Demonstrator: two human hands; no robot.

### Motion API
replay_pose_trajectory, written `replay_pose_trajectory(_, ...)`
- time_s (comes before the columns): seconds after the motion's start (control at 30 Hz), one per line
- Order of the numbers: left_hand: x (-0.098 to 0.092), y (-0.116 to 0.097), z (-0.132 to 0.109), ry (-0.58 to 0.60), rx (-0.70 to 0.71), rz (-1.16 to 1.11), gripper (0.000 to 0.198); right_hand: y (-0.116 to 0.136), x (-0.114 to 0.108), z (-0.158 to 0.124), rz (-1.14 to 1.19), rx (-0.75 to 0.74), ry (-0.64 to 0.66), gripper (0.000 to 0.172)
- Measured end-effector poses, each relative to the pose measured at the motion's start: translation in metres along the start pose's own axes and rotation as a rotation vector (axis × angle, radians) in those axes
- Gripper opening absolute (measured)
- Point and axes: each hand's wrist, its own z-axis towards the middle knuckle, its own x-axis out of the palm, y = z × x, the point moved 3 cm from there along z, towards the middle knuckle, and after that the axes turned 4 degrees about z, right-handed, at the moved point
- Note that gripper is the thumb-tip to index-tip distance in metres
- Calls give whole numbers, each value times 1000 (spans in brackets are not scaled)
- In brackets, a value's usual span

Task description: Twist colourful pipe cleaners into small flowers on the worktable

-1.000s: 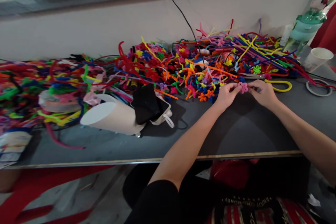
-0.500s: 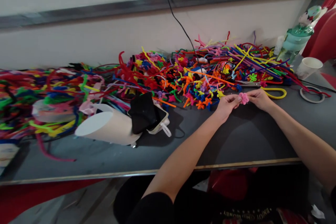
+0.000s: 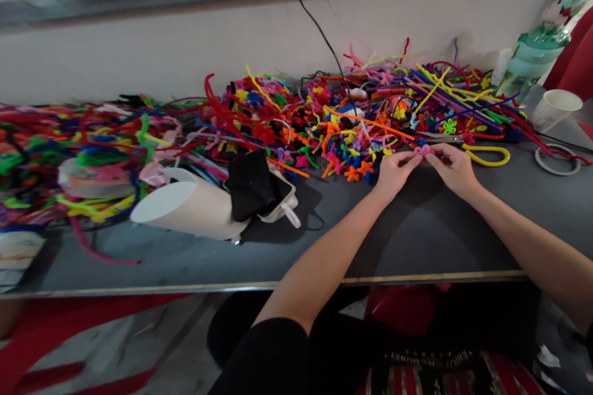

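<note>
My left hand point(image 3: 395, 171) and my right hand point(image 3: 451, 165) meet over the grey table point(image 3: 417, 234), both pinching a small pink pipe-cleaner flower point(image 3: 423, 150) between the fingertips. Just behind the hands lies a big heap of coloured pipe cleaners and finished little flowers point(image 3: 352, 117). A yellow pipe-cleaner loop point(image 3: 488, 154) lies to the right of my right hand.
A white cup on its side point(image 3: 185, 207) and a black cloth over a white device point(image 3: 259, 188) lie left of centre. More tangled pipe cleaners point(image 3: 83, 148) cover the left. A tape ring point(image 3: 557, 159), paper cup point(image 3: 555, 108) and green bottle point(image 3: 532, 55) stand at right. A black cable point(image 3: 319, 28) hangs down.
The pink flower has turned from facing me to nearly edge-on between my fingertips; the hands stay together at the same spot while the camera view shifts a little.
</note>
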Motion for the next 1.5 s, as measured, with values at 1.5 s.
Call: replay_pose_trajectory(1.5,-2,-22,-5,-27,695,810,17,-2,3,8,202,245,203,42)
